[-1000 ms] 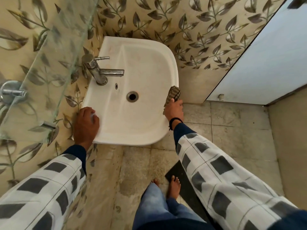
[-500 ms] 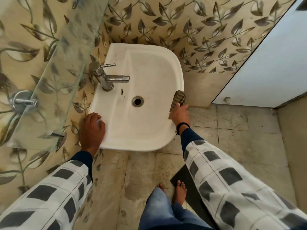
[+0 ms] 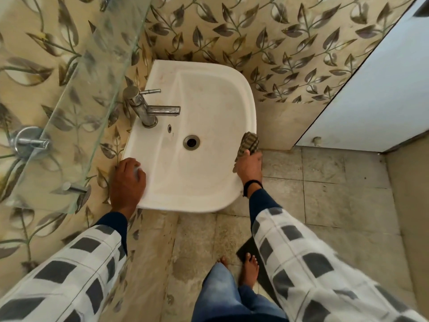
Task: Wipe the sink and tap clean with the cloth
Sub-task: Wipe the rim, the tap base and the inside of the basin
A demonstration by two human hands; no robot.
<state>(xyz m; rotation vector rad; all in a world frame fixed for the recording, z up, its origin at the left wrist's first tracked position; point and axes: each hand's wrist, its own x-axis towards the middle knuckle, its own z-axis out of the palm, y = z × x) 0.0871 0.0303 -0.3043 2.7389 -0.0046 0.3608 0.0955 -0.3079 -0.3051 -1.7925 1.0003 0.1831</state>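
Only our view has dipped since a second ago; both hands keep their places. Our left hand (image 3: 128,180) rests loose-fingered on the near corner of the sink (image 3: 209,108), likely bracing us. Our right hand (image 3: 249,167) closes its fingers round the cloth (image 3: 248,142) on the right rim.

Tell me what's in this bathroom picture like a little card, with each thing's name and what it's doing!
wall: leaf-patterned tiles
sink: white, with faint brownish marks in the basin
tap: shiny metal, on the sink's left side, no water seen running
drain: round hole in the basin
cloth: checked, bunched on the sink's right rim
right hand: grips the cloth
left hand: rests on the sink's near left corner
shelf: glass, on the wall left of the tap
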